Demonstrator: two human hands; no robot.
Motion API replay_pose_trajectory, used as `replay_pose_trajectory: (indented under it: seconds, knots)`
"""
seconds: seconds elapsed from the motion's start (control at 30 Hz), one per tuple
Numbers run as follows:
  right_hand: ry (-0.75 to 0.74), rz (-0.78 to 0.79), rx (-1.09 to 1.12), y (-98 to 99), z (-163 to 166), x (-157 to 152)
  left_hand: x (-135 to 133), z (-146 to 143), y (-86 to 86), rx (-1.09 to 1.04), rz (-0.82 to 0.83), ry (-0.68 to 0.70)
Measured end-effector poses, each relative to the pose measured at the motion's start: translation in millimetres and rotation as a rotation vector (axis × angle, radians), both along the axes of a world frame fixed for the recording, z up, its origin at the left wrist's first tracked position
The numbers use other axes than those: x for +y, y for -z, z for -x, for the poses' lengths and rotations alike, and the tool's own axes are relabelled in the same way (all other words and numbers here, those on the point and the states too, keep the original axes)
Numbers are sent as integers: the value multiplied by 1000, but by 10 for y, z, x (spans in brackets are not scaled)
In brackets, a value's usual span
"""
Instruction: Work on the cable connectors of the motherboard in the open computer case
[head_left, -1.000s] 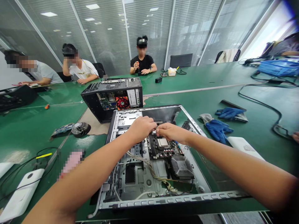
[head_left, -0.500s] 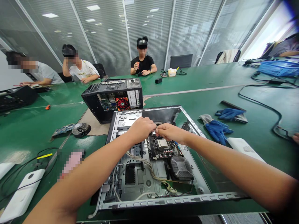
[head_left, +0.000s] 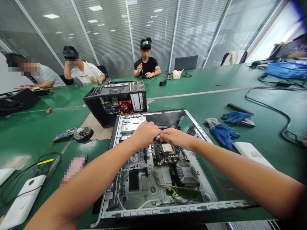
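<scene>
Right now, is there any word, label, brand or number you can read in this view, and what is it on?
No text can be read.
White stickers on the black computer case: print too small to read.
Circuit board in the open case, under the left hand and right hand: markings too small to read.
Pink thing on the table: blurred out.
</scene>
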State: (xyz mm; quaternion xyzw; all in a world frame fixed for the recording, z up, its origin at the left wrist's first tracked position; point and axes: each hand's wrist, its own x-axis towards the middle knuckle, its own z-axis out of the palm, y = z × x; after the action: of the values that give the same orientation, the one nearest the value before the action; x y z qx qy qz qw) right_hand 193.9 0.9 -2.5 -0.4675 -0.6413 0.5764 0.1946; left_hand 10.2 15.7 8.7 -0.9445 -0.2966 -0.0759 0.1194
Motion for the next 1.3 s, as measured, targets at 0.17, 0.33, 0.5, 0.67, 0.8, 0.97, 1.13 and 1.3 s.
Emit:
replay_pose_trajectory:
  seconds: [0.17,0.33,0.5,0.67,0.8,0.97,1.13,1.3]
  knots:
    - [-8,-54,-57,0,-6,-1,21,-9,9,-22,-10,-4]
    - [-15,-33,-24,8,6,4,11,4,-12,17,7,25]
    - [-5,-24,-27,5,12,4,22,6,14,7,19,17]
    - [-4,10,-12,0,7,3,36,0,31,-20,30,18]
    - [-19,66,37,-1,5,-2,17,0,8,-5,58,7]
    - [-15,6,12,9,6,-8,-1,1,-17,-4,54,-1]
    - [-22,3,5,6,12,-21,-6,7,-8,12,44,-25]
    - [-28,28,49,3,16,-39,-3,6,4,5,9,-22]
